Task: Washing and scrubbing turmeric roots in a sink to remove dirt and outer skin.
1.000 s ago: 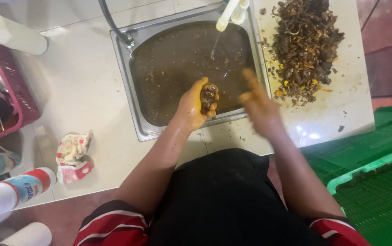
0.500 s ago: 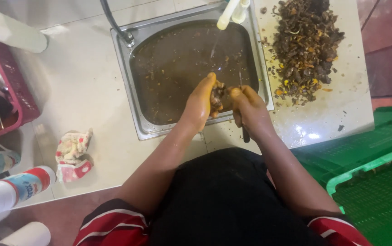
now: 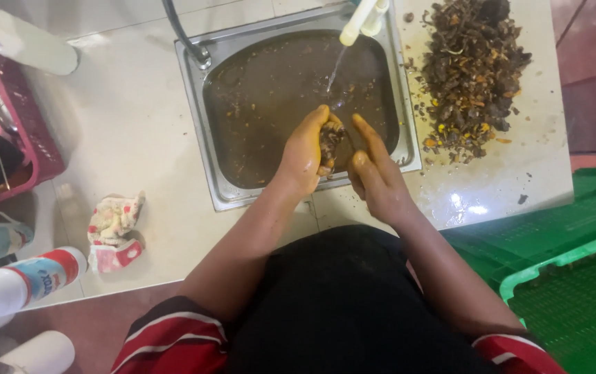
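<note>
My left hand (image 3: 306,152) is closed around a small dark, muddy lump (image 3: 328,138) over the steel sink (image 3: 197,118), which is filled with brown murky water. My right hand (image 3: 374,173) is beside it, fingers straight and apart, fingertips touching the lump. Both hands are stained yellow-orange. A thin stream of water falls from the white tap (image 3: 360,17) into the sink just beyond my hands.
A heap of dark peelings and scraps (image 3: 474,69) lies on the counter right of the sink. A crumpled cloth (image 3: 112,232) and bottles (image 3: 24,284) sit at the left, with a pink rack (image 3: 24,131). Green crates (image 3: 575,277) stand at lower right.
My right hand came in from the sink's right edge to meet my left hand at the lump. Both hands have shifted slightly up over the water.
</note>
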